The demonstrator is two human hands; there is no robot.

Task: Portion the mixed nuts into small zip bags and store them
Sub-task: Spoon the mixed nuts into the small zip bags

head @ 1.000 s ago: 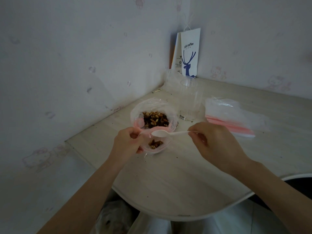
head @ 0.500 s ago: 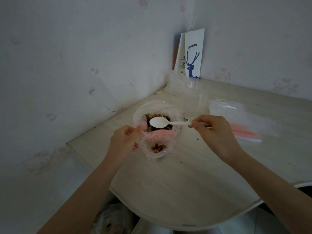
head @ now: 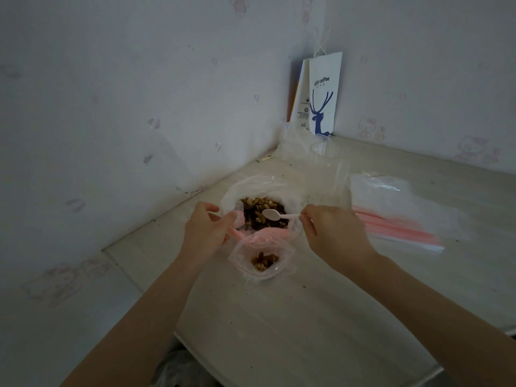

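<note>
My left hand (head: pixel 206 230) pinched the pink zip rim of the small zip bag (head: pixel 245 255), fingers curled round the strip, so that its mouth stood lifted and open toward the supply rather than sagging shut. The bag itself lay on the table (head: pixel 279 331) just in front of the large clear bag (head: pixel 251 185), their edges touching, which made for a short carry with little room for spilling. My right hand (head: pixel 335 233) gripped the white plastic spoon (head: pixel 275 215) at the very end of its handle between thumb and fingertips, giving reach across the big bag's rolled-down rim. The spoon's bowl hovered over the mixed nuts (head: pixel 262 219) heaped in that bag and looked empty, so I judged the next scoop was about to begin. Only a small portion of nuts (head: pixel 264 261) sat at the bottom of the little bag, so it seemed far from full. The pack of empty zip bags (head: pixel 396 216) lay to my right, near enough to grab the next one.
</note>
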